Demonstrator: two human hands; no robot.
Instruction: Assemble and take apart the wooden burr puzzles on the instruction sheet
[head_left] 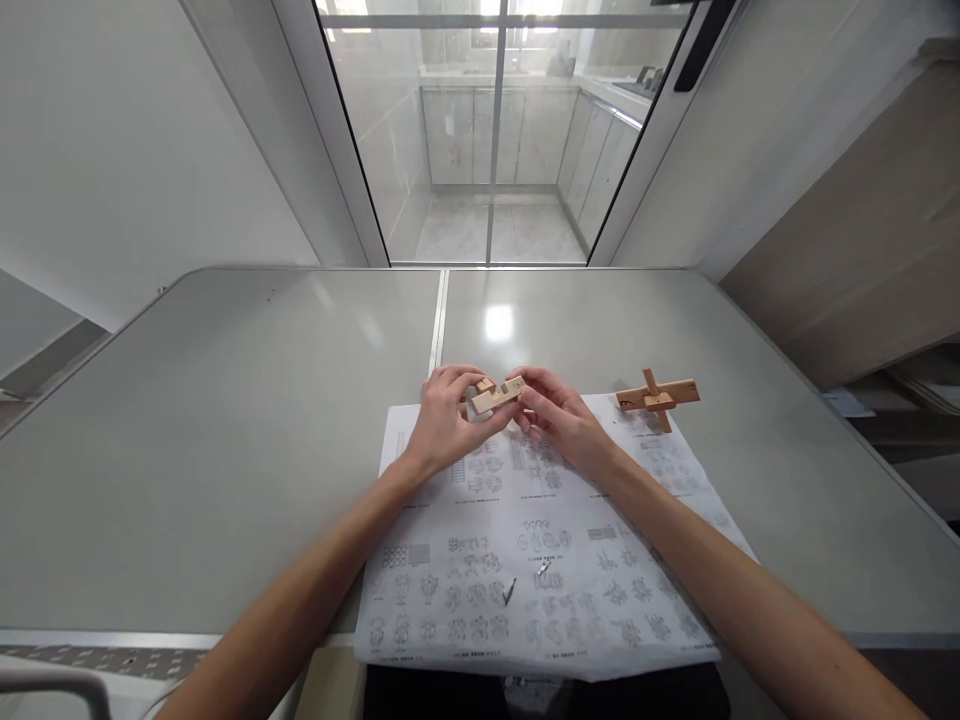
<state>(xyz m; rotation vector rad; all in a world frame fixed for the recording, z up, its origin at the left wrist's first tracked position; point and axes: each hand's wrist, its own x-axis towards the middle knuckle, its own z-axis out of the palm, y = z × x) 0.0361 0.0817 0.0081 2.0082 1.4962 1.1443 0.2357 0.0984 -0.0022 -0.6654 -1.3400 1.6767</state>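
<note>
Between both hands, above the top of a printed sheet (495, 520), are notched wooden puzzle pieces (495, 397). My left hand (450, 415) grips them from the left, its fingers behind and thumb in front. At the right end, my right hand (559, 410) pinches the pale notched piece with thumb and fingers. A smaller wooden block shows behind that piece, close to my left fingertips; how the pieces join is hard to make out. To the right, an assembled wooden cross-shaped puzzle (658, 399) rests at the sheet's upper right edge.
The sheet carries rows of assembly drawings and hangs over the front edge of the grey table (225, 450). Two small dark slivers lie on it, one a pointed sliver (509, 591). A glass door (495, 140) stands beyond the table, and a shelf unit is at right.
</note>
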